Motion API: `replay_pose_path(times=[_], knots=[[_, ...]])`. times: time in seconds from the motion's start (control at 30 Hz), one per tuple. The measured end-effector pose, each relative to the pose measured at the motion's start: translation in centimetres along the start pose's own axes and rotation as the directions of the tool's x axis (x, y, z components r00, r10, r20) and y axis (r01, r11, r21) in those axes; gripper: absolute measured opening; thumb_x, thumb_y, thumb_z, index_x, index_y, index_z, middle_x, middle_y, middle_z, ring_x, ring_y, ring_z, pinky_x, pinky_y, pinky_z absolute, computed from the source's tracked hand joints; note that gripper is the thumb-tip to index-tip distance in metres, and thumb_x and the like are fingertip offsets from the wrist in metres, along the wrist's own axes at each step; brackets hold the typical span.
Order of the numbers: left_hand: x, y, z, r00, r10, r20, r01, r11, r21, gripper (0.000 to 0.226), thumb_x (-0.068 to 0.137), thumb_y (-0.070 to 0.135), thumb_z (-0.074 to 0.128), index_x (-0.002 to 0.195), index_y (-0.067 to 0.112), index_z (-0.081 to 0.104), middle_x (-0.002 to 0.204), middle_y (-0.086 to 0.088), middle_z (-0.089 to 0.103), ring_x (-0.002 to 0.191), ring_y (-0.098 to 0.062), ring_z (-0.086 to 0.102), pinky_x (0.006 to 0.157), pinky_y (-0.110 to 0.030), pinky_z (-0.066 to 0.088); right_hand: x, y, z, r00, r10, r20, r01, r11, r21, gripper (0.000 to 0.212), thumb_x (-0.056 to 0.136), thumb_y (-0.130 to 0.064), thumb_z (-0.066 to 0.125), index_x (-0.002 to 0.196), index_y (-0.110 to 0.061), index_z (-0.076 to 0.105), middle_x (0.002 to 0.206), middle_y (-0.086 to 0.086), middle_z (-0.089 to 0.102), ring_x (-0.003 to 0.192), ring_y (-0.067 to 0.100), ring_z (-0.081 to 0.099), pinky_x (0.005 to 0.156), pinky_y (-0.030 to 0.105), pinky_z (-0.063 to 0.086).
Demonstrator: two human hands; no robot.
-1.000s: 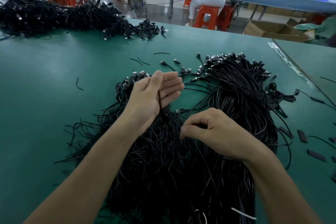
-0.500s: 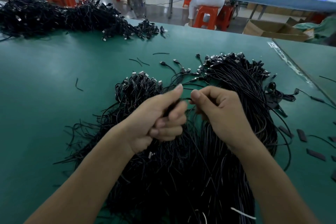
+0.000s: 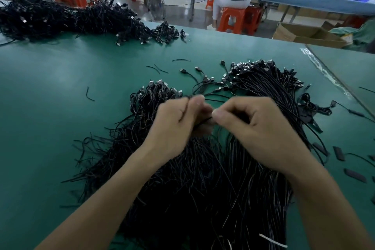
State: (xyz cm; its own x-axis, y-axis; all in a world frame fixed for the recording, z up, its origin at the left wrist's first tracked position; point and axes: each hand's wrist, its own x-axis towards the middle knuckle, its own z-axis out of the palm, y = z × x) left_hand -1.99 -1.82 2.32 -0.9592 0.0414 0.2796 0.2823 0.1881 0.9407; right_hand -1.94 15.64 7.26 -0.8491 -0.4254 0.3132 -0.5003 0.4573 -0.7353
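Observation:
A big heap of thin black USB cables (image 3: 203, 178) lies on the green table (image 3: 60, 107) in front of me, plug ends pointing away. Above the heap my left hand (image 3: 178, 126) is curled round a small bunch of cables, thumb up. My right hand (image 3: 253, 128) is close beside it, fingertips pinching a black cable (image 3: 204, 121) that runs between both hands. The fingers are motion-blurred.
A second large heap of black cables (image 3: 60, 18) lies at the far left of the table. Short black sleeves (image 3: 338, 153) and cable scraps lie at the right. A person sits on an orange stool (image 3: 233, 19) beyond the table; a cardboard box (image 3: 304, 34) stands at the far right.
My left hand went from open with straight fingers to closed round cables. My right hand rose from the lower heap up to the left hand and now pinches the cable between them.

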Motion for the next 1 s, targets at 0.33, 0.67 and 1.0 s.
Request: replay_pose_path(times=[0.33, 0.67, 1.0], knots=[[-0.7, 2.5, -0.7, 0.856, -0.064, 0.514, 0.449, 0.586, -0.674, 0.05, 0.1, 0.043, 0.039, 0.061, 0.019, 0.058, 0.042, 0.012, 0.038, 0.031, 0.001, 0.033, 0.032, -0.015, 0.028, 1.1, 1.8, 2.6, 0.978, 0.093, -0.188, -0.062, 0.984, 0.167, 0.039, 0.09, -0.048, 0.05, 0.075, -0.014, 0.063, 0.051, -0.011, 0.043, 0.047, 0.002, 0.033, 0.046, 0.018, 0.026], [0.7, 0.6, 0.5, 0.982, 0.023, -0.188, -0.121, 0.839, -0.531, 0.036, 0.102, 0.035, 0.044, 0.123, 0.011, 0.063, 0.112, -0.007, 0.074, 0.105, -0.022, 0.071, 0.086, -0.03, 0.057, -0.7, 0.8, 3.9, 0.941, 0.098, 0.323, -0.064, 0.991, -0.115, 0.03, 0.104, -0.027, 0.046, 0.075, -0.032, 0.053, 0.06, -0.001, 0.056, 0.05, 0.018, 0.048, 0.05, 0.036, 0.042], [-0.8, 0.4, 0.5, 0.926, -0.257, 0.277, 0.215, 0.961, 0.172, 0.059, 0.106, 0.043, 0.036, 0.062, 0.018, 0.066, 0.045, 0.003, 0.057, 0.035, -0.01, 0.049, 0.041, -0.016, 0.038, -0.5, 0.8, -0.5, 0.999, -0.047, 0.026, 0.05, 0.993, -0.107, 0.006, 0.08, -0.031, 0.078, 0.078, -0.025, 0.076, 0.074, -0.013, 0.07, 0.072, 0.005, 0.066, 0.064, 0.013, 0.048]])
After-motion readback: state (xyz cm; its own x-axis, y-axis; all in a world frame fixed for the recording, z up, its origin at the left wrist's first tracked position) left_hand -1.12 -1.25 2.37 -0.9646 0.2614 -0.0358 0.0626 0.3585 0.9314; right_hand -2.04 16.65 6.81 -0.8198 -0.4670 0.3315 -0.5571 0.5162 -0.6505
